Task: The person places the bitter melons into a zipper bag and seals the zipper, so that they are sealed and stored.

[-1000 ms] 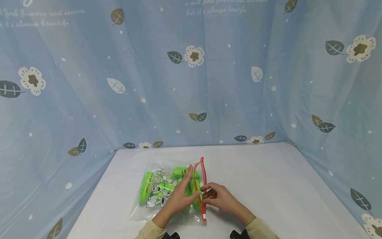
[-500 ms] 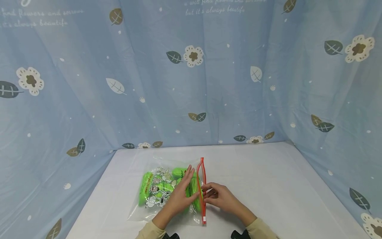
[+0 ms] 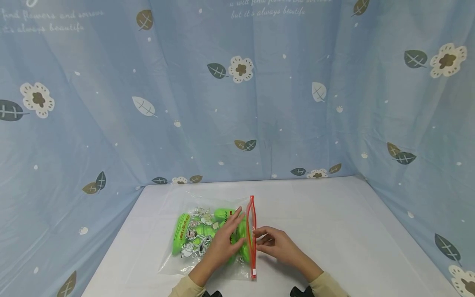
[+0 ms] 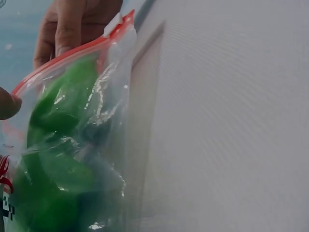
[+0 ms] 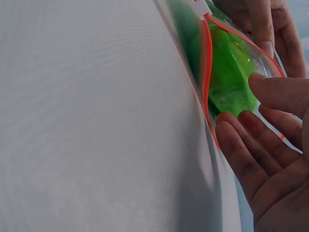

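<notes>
A clear plastic slider bag [image 3: 168,265] lies flat on the table, printed with cartoon figures. Inside it are several bright green objects [image 3: 180,234], whose kind the plastic obscures. Its red zip edge [image 3: 254,260] faces right and gapes, the white slider [image 5: 200,8] sitting at the near end. My left hand [image 3: 222,244] rests on top of the bag beside the opening, fingers extended. At the mouth, my right hand [image 3: 277,246] has its fingers loosely bent and spread apart from the thumb; in the right wrist view the fingertips [image 5: 224,126] are close by the red edge, pinching nothing.
A white-covered table [image 3: 315,206] extends to the right of the bag. Behind and at both sides hangs a blue curtain [image 3: 193,82] with leaves and flowers. Dark wrist devices [image 3: 301,291] show beneath the sleeves.
The near strip of the red zip edge has shifted right, so the gap looks narrower. My right hand has drawn slightly right, and my left fingers have shifted a little to the right.
</notes>
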{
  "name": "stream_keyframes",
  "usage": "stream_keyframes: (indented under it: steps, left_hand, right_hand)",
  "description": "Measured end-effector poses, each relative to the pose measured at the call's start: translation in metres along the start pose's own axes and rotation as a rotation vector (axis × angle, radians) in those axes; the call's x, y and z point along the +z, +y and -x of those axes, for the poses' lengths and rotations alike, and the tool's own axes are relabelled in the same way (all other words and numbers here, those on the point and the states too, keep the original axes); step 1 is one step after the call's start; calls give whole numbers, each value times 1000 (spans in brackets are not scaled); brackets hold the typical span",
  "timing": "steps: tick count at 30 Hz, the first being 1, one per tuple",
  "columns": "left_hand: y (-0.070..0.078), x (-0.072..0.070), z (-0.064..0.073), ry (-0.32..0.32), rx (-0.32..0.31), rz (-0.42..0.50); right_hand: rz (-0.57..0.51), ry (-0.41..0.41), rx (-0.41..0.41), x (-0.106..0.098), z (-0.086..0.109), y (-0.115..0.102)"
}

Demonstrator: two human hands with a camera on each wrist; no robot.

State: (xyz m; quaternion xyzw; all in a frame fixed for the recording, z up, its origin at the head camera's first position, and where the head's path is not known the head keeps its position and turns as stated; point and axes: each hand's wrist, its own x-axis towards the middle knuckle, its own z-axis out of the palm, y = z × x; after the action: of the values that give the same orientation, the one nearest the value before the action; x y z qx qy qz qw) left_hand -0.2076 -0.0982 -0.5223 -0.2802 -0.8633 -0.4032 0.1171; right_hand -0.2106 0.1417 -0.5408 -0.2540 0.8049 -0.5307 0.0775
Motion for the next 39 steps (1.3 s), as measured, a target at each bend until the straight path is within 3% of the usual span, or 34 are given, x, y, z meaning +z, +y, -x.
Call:
stream_keyframes:
  steps: [7, 15, 21, 27, 32, 39]
  left_hand:
    - [5, -1, 2, 53, 90, -29]
    - [7, -1, 10, 102, 115, -80]
    - [7, -1, 19, 81, 165, -115]
    - [7, 0, 29, 51, 238, -223]
    - [7, 0, 31, 58, 224, -265]
    - [6, 0, 29, 74, 224, -257]
  right_hand:
    - [-1, 2, 11, -2, 2, 0]
    - [56, 12, 23, -4, 4, 0]
    - [117, 20, 41, -7, 8, 2]
    - [129, -1, 36, -8, 13, 3]
    - [111, -21, 24, -8, 19, 2]
    - [73, -57, 41, -5, 23, -1]
